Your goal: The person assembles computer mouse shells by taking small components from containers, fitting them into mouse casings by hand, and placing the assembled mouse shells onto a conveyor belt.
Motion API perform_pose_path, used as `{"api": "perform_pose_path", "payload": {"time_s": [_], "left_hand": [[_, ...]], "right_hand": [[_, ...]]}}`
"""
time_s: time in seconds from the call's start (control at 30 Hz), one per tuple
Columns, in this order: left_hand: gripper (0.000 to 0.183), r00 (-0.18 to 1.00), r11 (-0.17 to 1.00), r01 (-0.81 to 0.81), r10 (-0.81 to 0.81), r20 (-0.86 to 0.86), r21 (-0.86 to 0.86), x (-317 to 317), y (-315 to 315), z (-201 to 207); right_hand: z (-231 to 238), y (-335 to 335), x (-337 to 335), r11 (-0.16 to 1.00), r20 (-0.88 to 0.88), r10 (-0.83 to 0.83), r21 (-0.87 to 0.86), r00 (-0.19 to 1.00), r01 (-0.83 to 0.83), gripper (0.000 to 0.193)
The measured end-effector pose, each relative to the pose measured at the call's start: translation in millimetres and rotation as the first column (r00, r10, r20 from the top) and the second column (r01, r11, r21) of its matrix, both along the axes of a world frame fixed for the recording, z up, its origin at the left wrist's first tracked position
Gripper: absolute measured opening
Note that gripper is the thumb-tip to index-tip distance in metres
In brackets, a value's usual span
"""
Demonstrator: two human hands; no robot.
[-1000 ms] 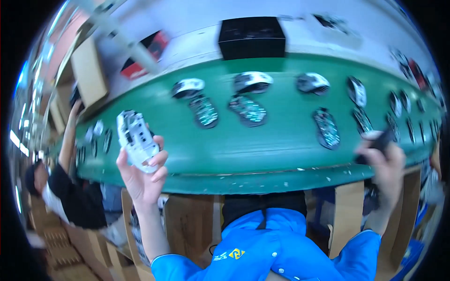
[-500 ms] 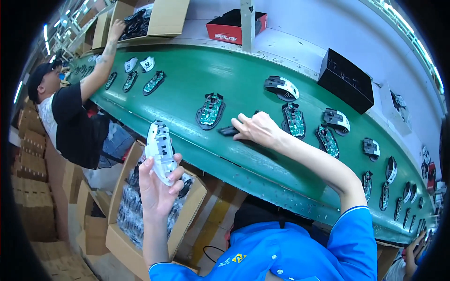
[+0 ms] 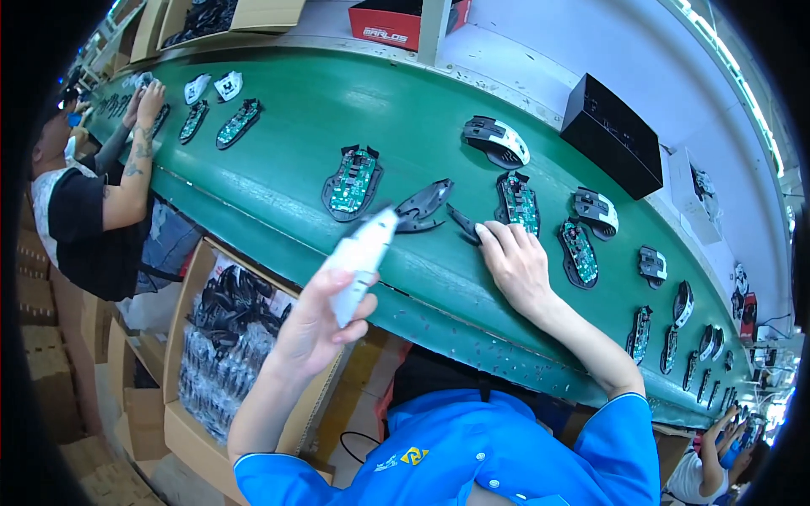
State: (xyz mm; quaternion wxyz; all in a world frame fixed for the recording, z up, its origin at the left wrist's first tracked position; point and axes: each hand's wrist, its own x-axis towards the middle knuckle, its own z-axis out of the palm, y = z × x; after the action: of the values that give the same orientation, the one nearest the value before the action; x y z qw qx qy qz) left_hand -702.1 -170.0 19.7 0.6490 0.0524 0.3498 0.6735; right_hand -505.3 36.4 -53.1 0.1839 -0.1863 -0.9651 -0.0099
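My left hand (image 3: 316, 325) is closed around a white mouse shell (image 3: 364, 246), smeared by motion and raised in front of the green bench's near edge. My right hand (image 3: 519, 268) rests low over the bench, its fingertips pinching the end of a black curved plastic mouse part (image 3: 461, 223). Loose dark plastic side pieces (image 3: 427, 200) lie between the two hands. Just left of them sits a mouse base with a green circuit board (image 3: 353, 182). Another such mouse base (image 3: 517, 202) stands just beyond my right hand.
More mouse bases and black-and-white mouse shells (image 3: 496, 142) line the green bench (image 3: 287, 185) to both sides. A black box (image 3: 612, 135) stands at the back. An open carton of wrapped parts (image 3: 224, 371) is below left. A co-worker (image 3: 89, 202) works at the far left.
My left hand has moved right and toward the bench, turning the white shell. My right hand has shifted right, away from the dark side pieces. The co-worker's arm has come down from the carton.
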Motion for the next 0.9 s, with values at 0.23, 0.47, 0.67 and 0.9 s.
{"api": "perform_pose_path", "payload": {"time_s": [0.23,0.47,0.67,0.9], "left_hand": [[0.071,0.953,0.975,0.212,-0.220,-0.208,-0.061,22.4,20.6,6.0],[0.122,0.816,0.877,0.463,-0.364,-0.450,0.130,58.1,40.3,9.8],[0.122,0.792,0.836,0.521,-0.400,-0.461,0.170,69.5,35.3,13.8],[0.118,0.694,0.822,0.558,-0.389,-0.606,0.112,82.8,31.9,19.7]], "right_hand": [[94.7,6.3,41.7,0.135,-0.214,-0.183,-0.972,0.959,-0.191,0.028],[124.5,-25.2,62.9,0.405,-0.284,0.045,-0.871,0.958,-0.278,0.019],[130.0,-27.6,77.4,0.464,-0.244,0.093,-0.847,0.965,-0.259,0.020],[135.2,-51.8,87.2,0.759,-0.220,0.167,-0.593,0.961,-0.267,0.020]]}}
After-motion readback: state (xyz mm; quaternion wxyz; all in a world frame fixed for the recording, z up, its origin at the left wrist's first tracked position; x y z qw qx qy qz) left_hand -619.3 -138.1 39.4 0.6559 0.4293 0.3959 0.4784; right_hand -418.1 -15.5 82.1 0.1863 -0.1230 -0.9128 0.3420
